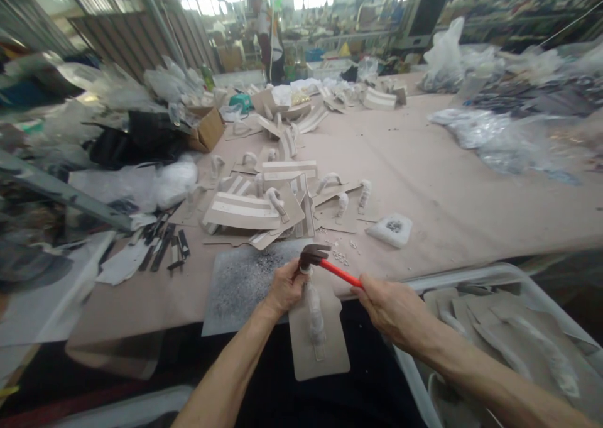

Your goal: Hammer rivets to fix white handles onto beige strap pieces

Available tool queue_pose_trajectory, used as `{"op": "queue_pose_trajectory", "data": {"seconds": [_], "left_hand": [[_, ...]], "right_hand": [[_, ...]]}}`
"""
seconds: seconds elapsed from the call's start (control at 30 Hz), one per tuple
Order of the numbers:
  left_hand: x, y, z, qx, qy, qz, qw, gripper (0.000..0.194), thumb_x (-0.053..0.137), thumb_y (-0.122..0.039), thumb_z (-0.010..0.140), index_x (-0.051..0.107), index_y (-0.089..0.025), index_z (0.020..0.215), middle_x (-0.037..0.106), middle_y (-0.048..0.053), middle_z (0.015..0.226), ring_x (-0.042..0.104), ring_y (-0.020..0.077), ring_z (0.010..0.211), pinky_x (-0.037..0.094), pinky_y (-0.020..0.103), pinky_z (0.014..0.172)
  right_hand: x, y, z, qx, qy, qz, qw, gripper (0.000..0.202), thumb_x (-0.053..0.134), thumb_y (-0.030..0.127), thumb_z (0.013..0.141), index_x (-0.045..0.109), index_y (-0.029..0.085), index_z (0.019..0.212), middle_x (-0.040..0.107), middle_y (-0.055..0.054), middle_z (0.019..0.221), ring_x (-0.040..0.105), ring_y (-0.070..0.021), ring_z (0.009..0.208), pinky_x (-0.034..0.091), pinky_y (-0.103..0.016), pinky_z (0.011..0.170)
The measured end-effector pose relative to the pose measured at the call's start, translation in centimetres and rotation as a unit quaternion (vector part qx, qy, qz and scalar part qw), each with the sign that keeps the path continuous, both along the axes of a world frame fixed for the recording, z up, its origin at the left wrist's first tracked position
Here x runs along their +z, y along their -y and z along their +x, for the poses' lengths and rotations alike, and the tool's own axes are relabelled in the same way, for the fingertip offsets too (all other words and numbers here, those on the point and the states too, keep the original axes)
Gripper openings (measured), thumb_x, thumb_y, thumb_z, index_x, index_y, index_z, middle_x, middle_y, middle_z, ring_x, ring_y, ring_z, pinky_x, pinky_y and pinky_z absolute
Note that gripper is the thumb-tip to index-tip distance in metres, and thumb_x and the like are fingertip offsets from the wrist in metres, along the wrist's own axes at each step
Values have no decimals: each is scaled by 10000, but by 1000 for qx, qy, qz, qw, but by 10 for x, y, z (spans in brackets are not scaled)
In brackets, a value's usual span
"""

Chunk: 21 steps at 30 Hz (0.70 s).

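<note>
My right hand (384, 305) is closed around the red handle of a claw hammer (340, 272). The hammer's dark head lies at the upper end of a beige panel (320, 352), close to my left fingertips. That panel carries a plastic-wrapped carry handle (315, 312) and hangs over the table's front edge. My left hand (285, 286) pinches the panel's top end; whatever small part sits under the hammer head is hidden. Beneath my left hand lies a grey board (235, 290) covered with dark marks and specks.
Similar beige panels with handles (245, 211) are piled ahead. A white dish of small dark pieces (392, 229) and scattered bits (340, 258) lie to the right. Dark strips (164, 246) are at left. A bin (494, 271) of panels stands at lower right; a person (271, 38) is far back.
</note>
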State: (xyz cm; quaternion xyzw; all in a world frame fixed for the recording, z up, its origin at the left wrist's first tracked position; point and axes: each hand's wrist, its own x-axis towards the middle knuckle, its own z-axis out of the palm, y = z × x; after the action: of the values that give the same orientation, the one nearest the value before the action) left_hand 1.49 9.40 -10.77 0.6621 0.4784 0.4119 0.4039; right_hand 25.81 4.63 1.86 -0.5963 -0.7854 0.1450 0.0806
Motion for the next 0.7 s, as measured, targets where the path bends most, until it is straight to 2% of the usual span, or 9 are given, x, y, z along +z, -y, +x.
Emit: {"op": "queue_pose_trajectory", "data": {"seconds": [0.07, 0.17, 0.23, 0.27, 0.33, 0.4, 0.53, 0.63, 0.7], "left_hand": [[-1, 0, 0, -5, -16, 2, 1000, 140, 572, -195, 857, 684, -198, 941, 623, -12, 717, 565, 136, 646, 455, 227, 633], [-1, -1, 0, -1, -28, 7, 1000, 156, 577, -211, 861, 676, -199, 981, 645, -1, 763, 590, 145, 702, 470, 232, 680], [-2, -1, -1, 1, -31, 10, 999, 163, 585, -210, 860, 679, -200, 992, 648, 0, 762, 597, 149, 712, 472, 235, 686], [-2, -1, -1, 0, -32, 13, 999, 168, 585, -205, 861, 684, -200, 997, 649, 1, 762, 599, 151, 714, 473, 236, 686], [-3, -2, -1, -5, -30, 15, 999, 195, 580, -189, 862, 692, -202, 1022, 658, 4, 769, 602, 152, 717, 475, 238, 683], [-3, -2, -1, -11, -25, 12, 1000, 232, 575, -178, 863, 694, -206, 1061, 671, 7, 790, 608, 154, 732, 480, 240, 689], [-3, -1, -1, -12, -7, -8, 1000, 211, 584, -203, 870, 693, -202, 1051, 679, 9, 817, 612, 150, 732, 487, 238, 688], [-3, 0, -2, -25, 9, -19, 999, 180, 600, -243, 882, 681, -195, 1035, 684, 17, 835, 623, 150, 732, 504, 240, 695], [-3, 0, -3, -37, 12, -22, 999, 229, 615, -259, 884, 664, -198, 1098, 707, 34, 897, 655, 164, 787, 524, 256, 747]], "right_hand": [[14, -2, -1, 27, 6, 45, 999, 331, 371, 389, 1008, 485, 219, 749, 490, 19, 541, 357, -120, 430, 168, -300, 491], [32, -2, -6, -22, -82, 190, 978, 341, 341, 381, 1034, 496, 212, 783, 501, 31, 558, 409, -113, 437, 242, -264, 485], [30, 2, -9, -42, -119, 256, 958, 329, 330, 353, 1036, 501, 208, 795, 505, 29, 563, 431, -114, 442, 275, -254, 490], [25, 5, -10, -31, -110, 257, 959, 335, 324, 344, 1033, 494, 211, 777, 498, 29, 550, 420, -115, 432, 263, -258, 481], [11, 9, -8, 16, -49, 185, 981, 341, 325, 334, 1024, 478, 221, 740, 476, 32, 509, 377, -120, 397, 196, -277, 459], [-2, 11, -3, 35, 23, 63, 997, 316, 348, 328, 1013, 491, 219, 753, 489, 27, 503, 371, -127, 393, 144, -295, 471], [-22, 1, 9, -35, 59, -67, 995, 290, 362, 367, 1020, 550, 205, 872, 585, -14, 612, 488, -158, 504, 192, -290, 530], [-47, -14, 12, -93, 36, -144, 985, 347, 317, 372, 1043, 578, 188, 907, 620, -38, 670, 553, -179, 604, 283, -282, 583], [-66, -20, 9, -124, 48, -159, 978, 339, 325, 344, 1040, 599, 158, 967, 653, -78, 767, 590, -207, 692, 345, -297, 633]]}}
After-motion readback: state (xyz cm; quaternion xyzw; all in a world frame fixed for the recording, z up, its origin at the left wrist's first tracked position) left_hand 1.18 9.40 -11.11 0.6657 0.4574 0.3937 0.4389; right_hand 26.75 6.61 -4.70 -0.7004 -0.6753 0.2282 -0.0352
